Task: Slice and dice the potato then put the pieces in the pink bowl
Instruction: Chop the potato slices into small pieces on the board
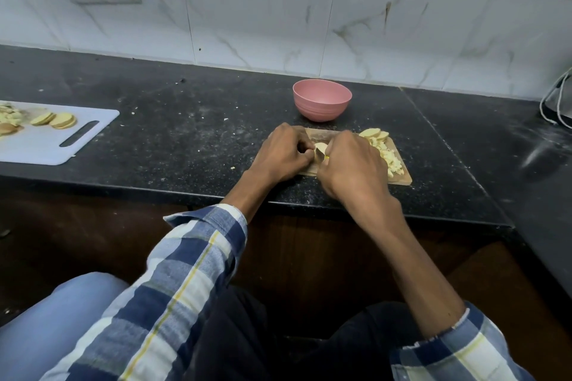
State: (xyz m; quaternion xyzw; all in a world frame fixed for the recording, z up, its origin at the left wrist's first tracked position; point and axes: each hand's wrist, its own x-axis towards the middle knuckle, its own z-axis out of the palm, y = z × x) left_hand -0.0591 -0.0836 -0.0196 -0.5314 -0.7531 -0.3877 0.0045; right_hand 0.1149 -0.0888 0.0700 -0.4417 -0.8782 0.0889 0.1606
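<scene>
On wooden cutting board [399, 178], left hand [286, 155] pinching potato slice [321, 148], right hand [353, 167] gripping knife [318, 154], blade sitting between hands. Diced pieces [390, 161] piling right of right hand. Pink bowl [322, 99] waiting just beyond board, looking empty.

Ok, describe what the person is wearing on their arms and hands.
Both hands, left hand and right hand, are bare: no gloves, rings or watch visible. Both forearms are bare; each checked sleeve, blue, navy and white with thin yellow lines, is pushed back, cuffs unbuttoned.
</scene>
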